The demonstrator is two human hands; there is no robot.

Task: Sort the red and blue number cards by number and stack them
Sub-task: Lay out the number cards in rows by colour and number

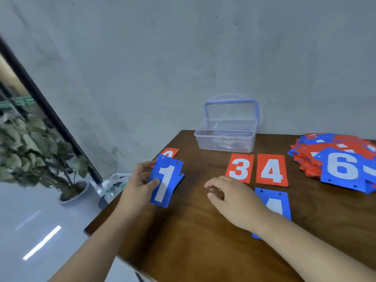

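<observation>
Left hand [140, 186] grips the blue 1 card [165, 180]; right hand [232, 200], loosely curled, holds nothing, red 3 card [240, 167] just beyond.

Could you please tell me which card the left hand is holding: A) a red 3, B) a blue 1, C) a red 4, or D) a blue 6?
B: the left hand grips the blue 1 card, its thumb pressed on the card's face, while the red 3 card and red 4 card lie flat on the table.
</observation>
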